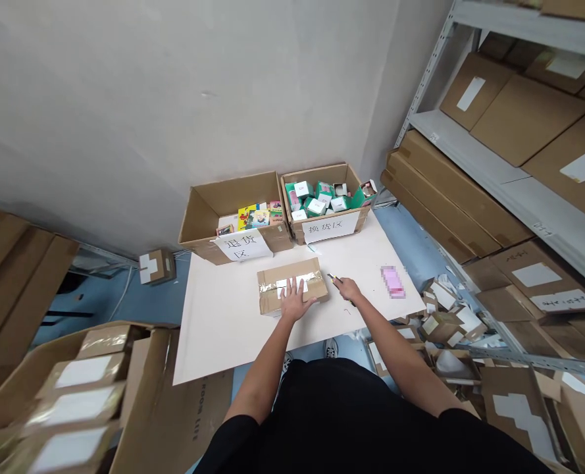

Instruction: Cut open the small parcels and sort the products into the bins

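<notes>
A small taped cardboard parcel [292,283] with a white label lies on the white table [223,322]. My left hand [293,301] rests flat on its near side, fingers spread. Just right of the parcel, my right hand [349,288] is closed round a small knife [333,278] with a yellow and black handle, its tip pointing toward the parcel's right end.
Two open cartons with paper signs stand at the table's far edge: the left carton [233,227] holds colourful packs, the right carton [324,204] green and white boxes. A pink item [393,282] lies at right. Shelving with flat cartons [509,171] stands right; parcels fill a box [75,395] at left.
</notes>
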`<state>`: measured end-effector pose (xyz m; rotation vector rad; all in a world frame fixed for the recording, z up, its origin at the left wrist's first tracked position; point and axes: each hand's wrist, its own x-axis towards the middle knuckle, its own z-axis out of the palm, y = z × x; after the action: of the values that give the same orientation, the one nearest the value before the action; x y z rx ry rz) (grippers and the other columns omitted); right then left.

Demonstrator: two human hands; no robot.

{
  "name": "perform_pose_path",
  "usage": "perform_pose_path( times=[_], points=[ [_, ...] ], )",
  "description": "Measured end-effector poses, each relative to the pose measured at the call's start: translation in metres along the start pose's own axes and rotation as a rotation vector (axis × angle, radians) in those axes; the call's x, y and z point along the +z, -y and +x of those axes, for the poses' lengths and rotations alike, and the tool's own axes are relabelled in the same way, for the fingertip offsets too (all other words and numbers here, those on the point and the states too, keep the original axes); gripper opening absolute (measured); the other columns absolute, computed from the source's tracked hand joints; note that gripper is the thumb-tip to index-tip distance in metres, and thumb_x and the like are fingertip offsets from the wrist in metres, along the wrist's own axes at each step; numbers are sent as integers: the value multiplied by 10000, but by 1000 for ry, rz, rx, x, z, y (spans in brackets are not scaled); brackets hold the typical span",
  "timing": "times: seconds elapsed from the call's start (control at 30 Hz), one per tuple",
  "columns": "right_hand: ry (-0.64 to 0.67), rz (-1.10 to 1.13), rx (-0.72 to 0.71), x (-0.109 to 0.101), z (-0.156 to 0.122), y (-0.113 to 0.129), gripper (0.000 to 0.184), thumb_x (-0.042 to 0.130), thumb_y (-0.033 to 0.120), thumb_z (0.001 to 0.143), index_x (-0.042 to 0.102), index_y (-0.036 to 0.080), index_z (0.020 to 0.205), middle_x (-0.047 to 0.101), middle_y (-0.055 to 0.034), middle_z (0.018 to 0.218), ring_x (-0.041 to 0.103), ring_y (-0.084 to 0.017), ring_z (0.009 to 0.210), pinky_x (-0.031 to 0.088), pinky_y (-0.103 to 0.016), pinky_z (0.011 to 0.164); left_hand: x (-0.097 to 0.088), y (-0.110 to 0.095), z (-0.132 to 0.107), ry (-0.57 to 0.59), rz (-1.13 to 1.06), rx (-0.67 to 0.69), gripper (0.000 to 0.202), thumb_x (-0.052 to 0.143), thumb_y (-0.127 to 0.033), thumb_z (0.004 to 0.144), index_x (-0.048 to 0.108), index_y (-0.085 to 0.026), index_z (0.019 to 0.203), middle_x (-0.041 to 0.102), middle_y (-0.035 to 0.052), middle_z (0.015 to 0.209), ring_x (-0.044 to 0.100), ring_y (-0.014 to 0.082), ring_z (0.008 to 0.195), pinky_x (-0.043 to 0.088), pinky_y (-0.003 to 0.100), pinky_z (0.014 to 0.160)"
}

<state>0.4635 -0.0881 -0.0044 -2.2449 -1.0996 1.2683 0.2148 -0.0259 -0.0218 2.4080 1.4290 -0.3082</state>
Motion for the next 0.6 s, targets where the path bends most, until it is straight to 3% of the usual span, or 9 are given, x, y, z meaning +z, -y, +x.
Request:
perform_pose_path(
  times=[0.2, 0.33, 0.4, 0.5, 0.6],
  points=[
    [6, -22, 3, 8, 16, 28, 491, 477, 593, 1080, 653, 179, 883, 629, -4, 599, 541, -127, 411, 380, -236, 507, -1, 0, 1, 23, 4, -17, 1016, 352, -862, 927, 105, -290, 1728, 12, 53, 1806, -66, 333, 1662, 90, 557, 1328],
    [72, -42, 12, 7, 8, 13, 462, 539, 588, 1057, 630, 191, 839, 573, 25, 523, 536, -124, 392, 378, -225, 496, 1, 2, 1, -1, 5, -5, 996, 305, -859, 942, 159, -262, 1726, 27, 76, 1806, -30, 337, 1665, 120, 568, 1322],
    [42, 17, 29, 8, 1, 0, 465, 516, 587, 1064, 615, 196, 832, 574, 32, 527, 549, -118, 402, 393, -216, 498, 3, 3, 1, -27, 2, 0, 994, 299, -859, 945, 182, -252, 1723, 49, 86, 1805, -9, 345, 1665, 130, 574, 1320],
    [-99, 149, 87, 26, -8, -8, 464, 442, 604, 1076, 612, 202, 917, 663, 3, 654, 610, -126, 464, 438, -216, 519, 5, -1, 1, -46, -16, -8, 996, 331, -862, 938, 207, -258, 1719, 85, 92, 1803, 13, 353, 1665, 139, 577, 1317],
    [-185, 172, 135, 59, -15, -3, 449, 527, 650, 1014, 611, 209, 1044, 749, -55, 850, 720, -178, 640, 496, -233, 577, -1, -7, 2, -29, -41, -17, 961, 372, -840, 945, 273, -259, 1703, 172, 112, 1792, 96, 383, 1653, 206, 597, 1293]
  ],
)
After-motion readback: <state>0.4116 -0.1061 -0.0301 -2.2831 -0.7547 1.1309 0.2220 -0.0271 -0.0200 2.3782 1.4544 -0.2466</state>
